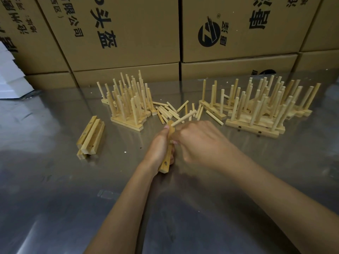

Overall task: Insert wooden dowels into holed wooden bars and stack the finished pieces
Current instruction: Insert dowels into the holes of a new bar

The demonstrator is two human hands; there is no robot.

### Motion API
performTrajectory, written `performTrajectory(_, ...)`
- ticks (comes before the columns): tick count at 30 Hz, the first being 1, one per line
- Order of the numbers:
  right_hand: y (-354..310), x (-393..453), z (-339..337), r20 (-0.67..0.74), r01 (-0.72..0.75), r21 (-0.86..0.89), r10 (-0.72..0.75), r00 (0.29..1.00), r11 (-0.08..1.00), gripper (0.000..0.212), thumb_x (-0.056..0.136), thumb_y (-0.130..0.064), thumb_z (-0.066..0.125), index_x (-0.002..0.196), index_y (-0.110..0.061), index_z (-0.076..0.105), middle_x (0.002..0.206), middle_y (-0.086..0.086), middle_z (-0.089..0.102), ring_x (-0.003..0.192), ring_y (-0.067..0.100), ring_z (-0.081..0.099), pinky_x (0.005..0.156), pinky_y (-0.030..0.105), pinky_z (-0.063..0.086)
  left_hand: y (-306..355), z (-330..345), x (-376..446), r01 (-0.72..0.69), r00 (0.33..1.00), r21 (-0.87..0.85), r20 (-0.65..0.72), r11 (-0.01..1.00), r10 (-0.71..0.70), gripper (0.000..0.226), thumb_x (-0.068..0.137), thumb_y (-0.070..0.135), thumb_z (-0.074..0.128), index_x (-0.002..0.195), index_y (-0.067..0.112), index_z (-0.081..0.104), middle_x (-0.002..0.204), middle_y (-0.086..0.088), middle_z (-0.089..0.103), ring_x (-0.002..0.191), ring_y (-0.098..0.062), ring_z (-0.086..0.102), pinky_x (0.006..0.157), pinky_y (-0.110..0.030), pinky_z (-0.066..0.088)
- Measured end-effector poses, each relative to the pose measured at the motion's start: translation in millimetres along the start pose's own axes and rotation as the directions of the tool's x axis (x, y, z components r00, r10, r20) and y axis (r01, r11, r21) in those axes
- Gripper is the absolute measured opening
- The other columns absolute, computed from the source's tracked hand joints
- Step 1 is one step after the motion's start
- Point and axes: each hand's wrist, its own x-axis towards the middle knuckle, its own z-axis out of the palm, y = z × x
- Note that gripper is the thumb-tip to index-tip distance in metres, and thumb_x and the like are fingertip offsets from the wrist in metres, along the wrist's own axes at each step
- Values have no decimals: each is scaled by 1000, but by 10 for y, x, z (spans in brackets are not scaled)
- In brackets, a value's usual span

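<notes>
Wood bar: pale holed bar (168, 158) held above the table at centre, tilted, long axis running away from the person; one hole visible near its near end.
Dowel: thin round dowel (184, 118) at the bar's far end, angled up and right; looks part-seated in a hole, joint hidden by fingers.
Left hand: left hand (159, 149) wraps the bar's middle, thumb up along it.
Right hand: right hand (199, 142) curled, pinching the dowel's lower part by the bar.
Handling: both pieces likely light, stiff, dry, not slippery; thin dowel could snap if levered sideways. Best grip: bar at mid-length clear of holes, dowel low near the hole, push straight.
Loose dowels: pile of dowels (176, 111) lying flat just beyond the hands.
Blank bars: few bars (91, 137) lying together, left of the hands.
Finished stacks: left stack (128, 101) and bigger right stack (260, 107), dowels upright.
Surface: shiny metal table (55, 189).
Background: printed cardboard boxes (128, 33) along the far edge.
</notes>
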Motion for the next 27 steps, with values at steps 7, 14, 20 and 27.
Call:
performTrajectory(7, 63, 42, -12, 92, -92, 45, 88, 992, 995, 17, 93, -26, 52, 76, -24, 56, 62, -9, 41, 60, 17, 38, 51, 27, 18, -26, -3, 13, -44, 999, 73, 9, 996, 43, 64, 106, 50, 28, 53, 19, 48, 51, -7, 38, 36, -15, 34, 36, -19, 28)
performTrajectory(14, 68, 49, -59, 217, -93, -24, 96, 971, 995, 33, 95, -27, 52, 64, -23, 39, 62, -9, 36, 55, 11, 33, 52, 29, 18, -80, 5, 66, -84, 996, 139, -8, 987, 86, 61, 104, 53, 30, 67, 16, 62, 54, -3, 46, 42, -15, 40, 44, -28, 38)
performTrajectory(20, -33, 79, -76, 335, 126, -304, -18, 942, 944, 10, 93, -26, 49, 96, -19, 56, 63, -5, 31, 56, 13, 36, 57, 30, 31, -105, 36, 99, -102, 994, 169, -13, 980, 106, 62, 105, 51, 32, 105, -1, 66, 57, 0, 51, 62, -24, 48, 62, -40, 45)
performTrajectory(27, 58, 140, -84, 408, -178, 50, 142, 902, 983, 20, 87, -25, 51, 68, -20, 53, 68, -2, 53, 63, 14, 48, 58, 31, 30, -115, 81, 115, -122, 991, 169, -27, 978, 128, 44, 106, 44, 33, 90, 20, 66, 74, -5, 62, 69, -22, 54, 60, -32, 39)
